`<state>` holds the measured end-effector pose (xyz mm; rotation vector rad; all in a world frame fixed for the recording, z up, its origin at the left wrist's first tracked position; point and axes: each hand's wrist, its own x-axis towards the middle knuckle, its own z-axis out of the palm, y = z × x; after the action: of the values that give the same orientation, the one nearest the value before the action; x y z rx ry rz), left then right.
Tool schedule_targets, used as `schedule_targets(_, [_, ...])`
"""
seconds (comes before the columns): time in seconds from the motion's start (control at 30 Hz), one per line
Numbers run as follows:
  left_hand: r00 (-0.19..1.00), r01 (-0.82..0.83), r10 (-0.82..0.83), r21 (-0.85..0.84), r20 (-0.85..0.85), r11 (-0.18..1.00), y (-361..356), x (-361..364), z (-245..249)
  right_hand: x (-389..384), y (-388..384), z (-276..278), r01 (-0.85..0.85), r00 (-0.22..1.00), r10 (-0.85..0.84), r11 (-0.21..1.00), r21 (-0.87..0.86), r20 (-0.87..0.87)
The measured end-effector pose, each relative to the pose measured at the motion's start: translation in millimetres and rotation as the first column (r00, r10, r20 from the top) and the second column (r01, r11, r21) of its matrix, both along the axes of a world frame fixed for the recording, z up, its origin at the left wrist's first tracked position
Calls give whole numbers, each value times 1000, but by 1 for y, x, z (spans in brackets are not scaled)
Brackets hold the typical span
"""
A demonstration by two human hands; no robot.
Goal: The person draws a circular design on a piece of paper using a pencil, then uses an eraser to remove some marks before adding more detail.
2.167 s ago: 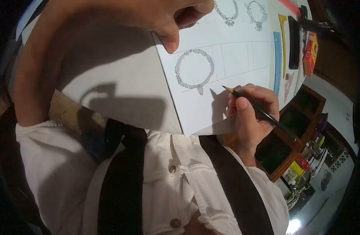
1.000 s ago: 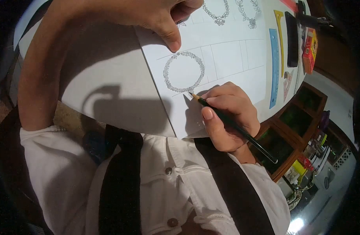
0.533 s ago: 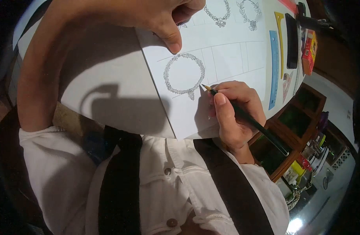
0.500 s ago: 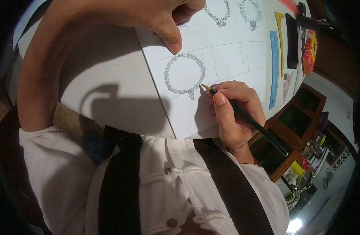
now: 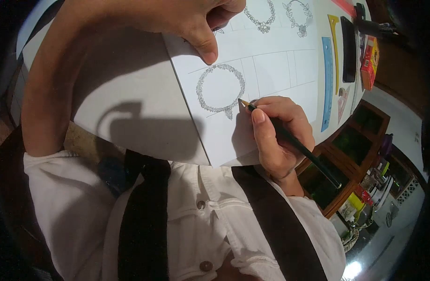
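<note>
A dark green pencil [image 5: 313, 160] is gripped in my right hand [image 5: 278, 133], its sharpened tip at the lower right of a drawn leafy ring [image 5: 200, 99]. A small pendant shape hangs at the ring's lower edge. The drawing is on a white sheet of paper [image 5: 224, 147], which also bears ruled lines. My left hand [image 5: 198, 25] rests at the top of the sheet, its thumb stretched out and touching the paper just above the ring. The other left fingers are partly cut off by the frame's upper edge.
Two more drawn necklaces [image 5: 263, 27] show at the top of the paper. To the right lie a blue ruler [image 5: 326, 84], a yellow measuring tool [image 5: 335, 51], a black case [image 5: 348, 49], a clear set square [image 5: 343, 105] and a red-and-yellow box [image 5: 370, 63]. Wooden cabinets [image 5: 353, 154] stand beyond the table [image 5: 144, 126].
My right hand and the pencil have shifted slightly to the left and up, the tip staying by the ring's lower right. The left hand has hardly moved.
</note>
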<state>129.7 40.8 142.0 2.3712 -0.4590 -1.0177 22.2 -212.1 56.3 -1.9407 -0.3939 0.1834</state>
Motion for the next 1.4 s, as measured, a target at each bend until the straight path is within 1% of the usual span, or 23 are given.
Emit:
schedule_targets(0.07, [1000,-30,29,186,7,982,-14,-1,6,0,0,0,6,1000,-6,1000,-9,1])
schedule_targets(0.1, [1000,-30,29,186,7,982,-8,-3,1,0,0,0,1,1000,-1,1000,-10,8])
schedule_targets(0.17, [980,66,-54,-58,191,996,8,-10,-11,1,0,0,-4,1000,4,1000,-12,17])
schedule_targets(0.2, [980,66,-53,-58,191,996,10,-14,-14,1,0,0,-5,1000,5,1000,-10,23])
schedule_targets(0.27, [939,59,-40,-45,342,997,9,-24,-15,0,1,0,-6,1000,6,1000,-7,29])
schedule_targets(0.3, [939,59,-40,-45,342,997,11,-17,-14,0,1,0,0,1000,0,1000,-14,16])
schedule_targets(0.33, [980,69,-52,-82,190,994,13,-4,-12,0,1,1,6,1000,-6,1000,-20,3])
schedule_targets(0.37, [997,73,-70,-120,34,990,13,3,-11,1,1,1,6,1000,-6,1000,-20,3])
schedule_targets(0.47, [998,44,-40,-99,46,994,14,1,-11,1,0,0,-13,999,13,1000,-20,32])
schedule_targets(0.6, [996,78,-72,-124,55,989,14,4,-14,0,0,2,34,999,-34,999,8,-27])
schedule_targets(0.67, [993,106,-103,-41,59,994,9,6,-12,-1,0,2,52,997,-50,998,21,-53])
schedule_targets(0.7, [993,106,-103,-41,60,994,9,1,-13,0,0,3,38,998,-38,999,19,-42])
schedule_targets(0.77, [966,93,-78,-51,246,994,9,-11,-16,1,1,3,25,999,-24,1000,17,-29])
schedule_targets(0.8, [966,93,-78,-51,246,994,10,-7,-15,1,0,2,12,1000,-11,1000,14,-11])
schedule_targets(0.87, [995,95,-93,-43,47,995,10,6,-13,2,1,1,-2,1000,2,1000,11,8])
schedule_targets(1.0, [991,108,-102,-68,84,992,11,1,-16,1,2,1,15,1000,-15,1000,19,-13])
schedule_targets(1.07, [971,89,-87,-3,222,996,7,-10,-14,0,2,2,30,999,-29,999,16,-30])
schedule_targets(1.1, [971,90,-87,-3,222,996,9,-7,-14,0,2,2,29,999,-28,999,14,-30])
schedule_targets(1.17, [995,83,-75,-125,68,989,15,2,-13,1,2,1,27,999,-27,1000,11,-29])
schedule_targets(1.2, [995,83,-75,-125,67,989,16,0,-16,2,1,1,6,1000,-6,1000,20,-8])
schedule_targets(1.27, [961,122,-97,-85,259,989,13,-9,-20,3,0,1,-15,1000,15,1000,28,14])
schedule_targets(1.33, [961,110,-89,-65,262,992,11,-11,-18,1,-1,3,25,999,-24,1000,6,-36])
schedule_targets(1.4, [961,97,-81,-46,264,994,8,-12,-16,1,-1,1,16,1000,-16,1000,13,-19])
